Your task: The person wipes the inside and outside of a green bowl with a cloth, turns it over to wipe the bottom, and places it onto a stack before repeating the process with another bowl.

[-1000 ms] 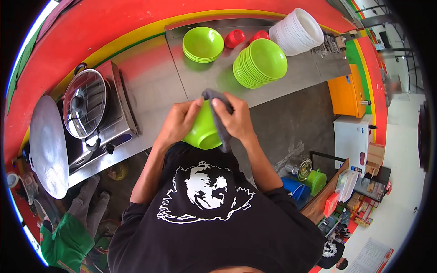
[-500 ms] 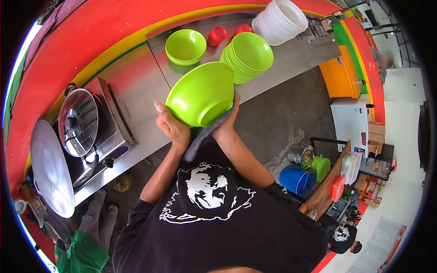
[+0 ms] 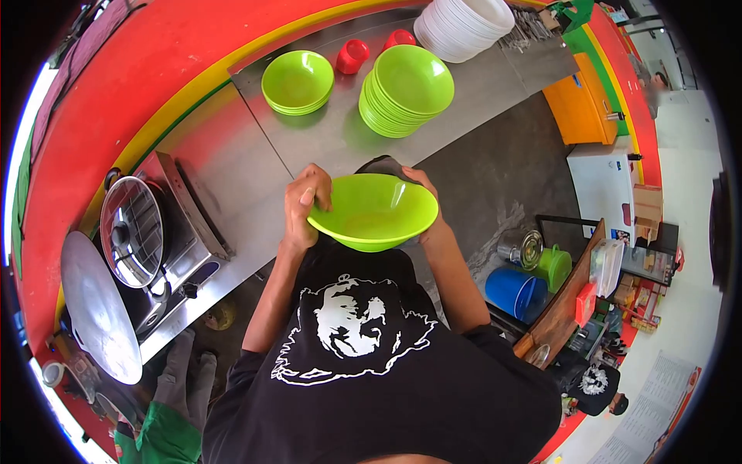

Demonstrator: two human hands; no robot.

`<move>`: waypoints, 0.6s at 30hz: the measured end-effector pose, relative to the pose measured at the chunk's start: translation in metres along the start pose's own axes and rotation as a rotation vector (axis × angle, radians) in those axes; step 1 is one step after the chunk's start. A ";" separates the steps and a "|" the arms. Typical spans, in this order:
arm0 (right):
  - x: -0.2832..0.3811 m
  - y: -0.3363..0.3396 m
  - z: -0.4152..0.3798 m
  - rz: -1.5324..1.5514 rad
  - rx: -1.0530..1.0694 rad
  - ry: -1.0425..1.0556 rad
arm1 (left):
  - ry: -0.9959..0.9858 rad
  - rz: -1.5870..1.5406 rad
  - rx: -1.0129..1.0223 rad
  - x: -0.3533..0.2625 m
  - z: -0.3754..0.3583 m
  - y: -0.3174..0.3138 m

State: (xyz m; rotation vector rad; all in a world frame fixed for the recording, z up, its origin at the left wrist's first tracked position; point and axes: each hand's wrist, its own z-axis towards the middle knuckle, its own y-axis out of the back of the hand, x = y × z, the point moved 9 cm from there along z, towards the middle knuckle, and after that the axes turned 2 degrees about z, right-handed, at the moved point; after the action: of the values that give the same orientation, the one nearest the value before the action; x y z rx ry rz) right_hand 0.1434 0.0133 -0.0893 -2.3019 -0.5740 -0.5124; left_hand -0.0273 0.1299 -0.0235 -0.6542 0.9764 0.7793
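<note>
A lime-green bowl (image 3: 374,213) is held in front of my chest, its inside tilted up toward me. My left hand (image 3: 308,203) grips the bowl's left rim, fingers curled over the edge. On the right side, my right hand (image 3: 430,205) holds the rim together with a dark grey cloth (image 3: 384,165), which shows behind the far edge. Part of the right fingers is hidden by bowl and cloth. Beyond, on the steel counter (image 3: 232,147), stand a tall stack of green bowls (image 3: 402,97) and a shorter stack of green bowls (image 3: 298,83).
Two red cups (image 3: 352,56) and a stack of white plates (image 3: 464,29) stand at the counter's back. To the left is a stove with a lidded pan (image 3: 133,232) and a large metal disc (image 3: 100,309). A person in green (image 3: 166,433) is at lower left.
The bowl has come down toward my chest and turned from showing its underside to showing its inside. The cloth has moved from below the bowl to its far rim.
</note>
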 end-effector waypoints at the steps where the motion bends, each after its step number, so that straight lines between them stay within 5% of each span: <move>1: 0.008 0.010 -0.003 -0.041 0.016 0.017 | 0.086 -0.022 -0.019 0.007 0.001 -0.006; 2: 0.016 0.022 -0.003 -0.084 0.036 0.038 | 0.168 -0.042 -0.037 0.014 0.004 -0.011; 5: 0.043 0.025 -0.005 -0.290 0.041 0.115 | 0.823 -0.383 0.052 0.039 -0.012 -0.033; 8: 0.060 0.035 -0.005 -0.404 -0.014 0.195 | 1.041 -0.607 0.058 0.058 -0.026 -0.049; 12: 0.084 0.050 0.005 -0.470 -0.072 0.298 | 0.992 -0.489 0.101 0.073 -0.003 -0.055; 18: 0.163 0.059 0.013 -0.433 -0.105 0.528 | 0.615 -0.103 0.124 0.058 0.078 -0.095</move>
State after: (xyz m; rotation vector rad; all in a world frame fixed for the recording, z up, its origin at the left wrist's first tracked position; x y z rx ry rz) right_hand 0.3112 0.0254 -0.0474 -2.0078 -0.7874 -1.3322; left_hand 0.1061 0.1534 -0.0307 -0.8503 1.5223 0.4209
